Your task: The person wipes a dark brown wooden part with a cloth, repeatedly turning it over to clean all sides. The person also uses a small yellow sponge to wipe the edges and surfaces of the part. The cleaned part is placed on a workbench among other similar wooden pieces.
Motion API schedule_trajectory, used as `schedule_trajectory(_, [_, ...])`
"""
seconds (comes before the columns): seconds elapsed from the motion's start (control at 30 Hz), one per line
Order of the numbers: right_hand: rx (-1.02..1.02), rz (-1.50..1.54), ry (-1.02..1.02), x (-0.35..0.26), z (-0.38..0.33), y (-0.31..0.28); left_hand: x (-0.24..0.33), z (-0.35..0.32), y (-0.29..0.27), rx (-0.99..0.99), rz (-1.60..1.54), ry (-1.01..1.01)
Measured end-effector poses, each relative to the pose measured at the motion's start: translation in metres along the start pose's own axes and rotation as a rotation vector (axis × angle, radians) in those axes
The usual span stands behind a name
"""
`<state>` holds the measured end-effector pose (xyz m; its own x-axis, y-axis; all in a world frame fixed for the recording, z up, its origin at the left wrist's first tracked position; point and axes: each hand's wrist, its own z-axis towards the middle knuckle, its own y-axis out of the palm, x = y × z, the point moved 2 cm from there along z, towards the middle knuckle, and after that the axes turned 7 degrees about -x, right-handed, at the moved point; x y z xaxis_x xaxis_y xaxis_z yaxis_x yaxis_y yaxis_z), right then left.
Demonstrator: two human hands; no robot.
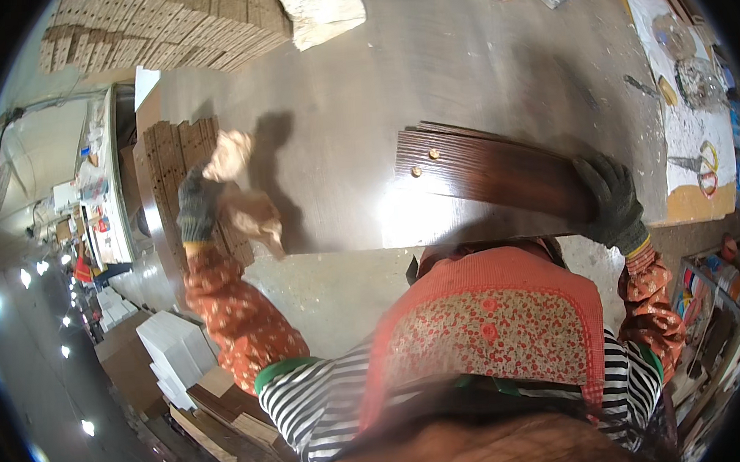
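The dark brown boards (489,173) lie at the near edge of the table (453,65), right of centre, two round fittings near their left end. The gloved right hand (614,203) covers the right end, fingers extended across the corner, forearm angled inward; whether it grips or only rests cannot be determined. The gloved left hand (198,209), forearm extended forward, is closed on a beige cloth (255,219) above the stacked slats (165,163) at left.

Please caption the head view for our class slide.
Gloved left hand holding a beige cloth, gloved right hand on dark wooden boards.
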<state>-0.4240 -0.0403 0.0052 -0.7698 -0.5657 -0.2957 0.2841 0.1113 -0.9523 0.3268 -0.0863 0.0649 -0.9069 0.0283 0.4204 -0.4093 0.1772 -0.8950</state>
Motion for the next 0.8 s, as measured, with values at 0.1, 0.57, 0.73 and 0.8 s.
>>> schedule_trajectory(0.1, [-0.004,-0.017,-0.005,0.001,0.000,0.000,0.045,0.053,0.049,0.194,-0.655,-0.290])
schedule_trajectory(0.57, [-0.155,-0.011,-0.179,0.010,0.050,0.004,0.057,-0.230,0.227,-0.909,-0.059,-0.108])
schedule_trajectory(0.73, [-0.160,0.052,-0.342,0.002,0.087,0.018,0.078,-0.246,0.153,-0.846,-0.847,-0.792])
schedule_trajectory(0.8, [-0.108,0.042,-0.379,0.000,0.092,0.022,0.106,-0.231,0.122,-0.648,-0.517,-0.515])
